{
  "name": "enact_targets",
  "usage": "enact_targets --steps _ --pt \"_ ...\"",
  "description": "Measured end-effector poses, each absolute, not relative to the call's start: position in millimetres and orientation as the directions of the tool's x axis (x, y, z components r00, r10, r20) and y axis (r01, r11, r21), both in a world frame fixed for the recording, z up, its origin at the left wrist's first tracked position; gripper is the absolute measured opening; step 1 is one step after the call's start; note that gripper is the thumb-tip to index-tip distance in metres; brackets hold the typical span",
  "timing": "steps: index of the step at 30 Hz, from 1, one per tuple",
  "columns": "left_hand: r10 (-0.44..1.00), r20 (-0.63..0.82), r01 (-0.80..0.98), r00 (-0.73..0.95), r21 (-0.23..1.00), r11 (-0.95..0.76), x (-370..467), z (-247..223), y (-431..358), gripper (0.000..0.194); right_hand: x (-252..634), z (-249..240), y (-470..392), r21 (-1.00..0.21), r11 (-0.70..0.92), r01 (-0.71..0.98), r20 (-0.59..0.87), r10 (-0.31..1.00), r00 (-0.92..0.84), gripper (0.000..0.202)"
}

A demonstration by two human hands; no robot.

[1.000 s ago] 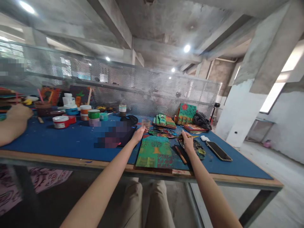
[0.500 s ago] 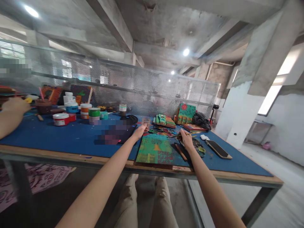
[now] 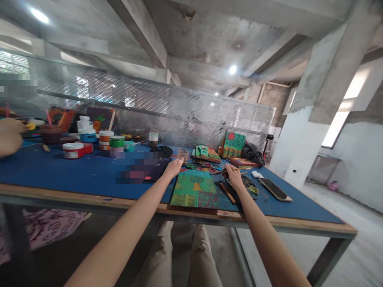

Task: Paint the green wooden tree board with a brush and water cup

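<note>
My left hand (image 3: 174, 168) is closed at the near left side of a small clear cup (image 3: 183, 154), thumb against it; its other fingers are mostly hidden. My right hand (image 3: 233, 175) grips a paintbrush (image 3: 218, 172), whose tip points left over the far right corner of a painted canvas (image 3: 196, 189). Green, yellow and dark red patches cover that canvas, lying flat at the table's near edge. Beneath and beside my right hand is a paint-smeared palette (image 3: 253, 189). A brown stick-like tool (image 3: 228, 193) lies between canvas and palette.
A tablet (image 3: 155, 169) lies left of my left hand; paint jars (image 3: 73, 150) stand farther left. A phone (image 3: 274, 189) is at right. Small painted canvases (image 3: 235, 144) and a dark cloth (image 3: 253, 153) sit behind. Another person's hand (image 3: 12, 131) is at far left.
My left hand has shifted slightly left and toward me at the cup. My right hand keeps the paintbrush, almost unmoved. The other person's hand has moved left.
</note>
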State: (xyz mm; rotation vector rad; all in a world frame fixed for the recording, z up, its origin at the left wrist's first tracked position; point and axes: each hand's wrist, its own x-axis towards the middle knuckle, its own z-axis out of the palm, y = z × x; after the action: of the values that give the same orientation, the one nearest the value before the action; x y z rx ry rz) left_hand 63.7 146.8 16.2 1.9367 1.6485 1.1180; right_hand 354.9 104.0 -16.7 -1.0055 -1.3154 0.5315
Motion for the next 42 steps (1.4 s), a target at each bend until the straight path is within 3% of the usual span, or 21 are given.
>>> enact_targets --steps 10,16,42 --pt "0.955 0.294 0.802 0.022 0.565 -0.192 62 24 129 0.055 350 -11 99 -0.813 0.527 0.247 0.572 0.801 0.176 0.046" --pt "0.946 0.316 0.794 0.076 0.554 -0.249 63 21 134 0.053 348 -10 96 -0.792 0.546 0.275 0.593 0.795 0.127 0.044" --pt "0.956 0.289 0.802 0.042 0.561 -0.205 60 21 135 0.06 350 -12 95 -0.759 0.556 0.34 0.614 0.784 0.089 0.04"
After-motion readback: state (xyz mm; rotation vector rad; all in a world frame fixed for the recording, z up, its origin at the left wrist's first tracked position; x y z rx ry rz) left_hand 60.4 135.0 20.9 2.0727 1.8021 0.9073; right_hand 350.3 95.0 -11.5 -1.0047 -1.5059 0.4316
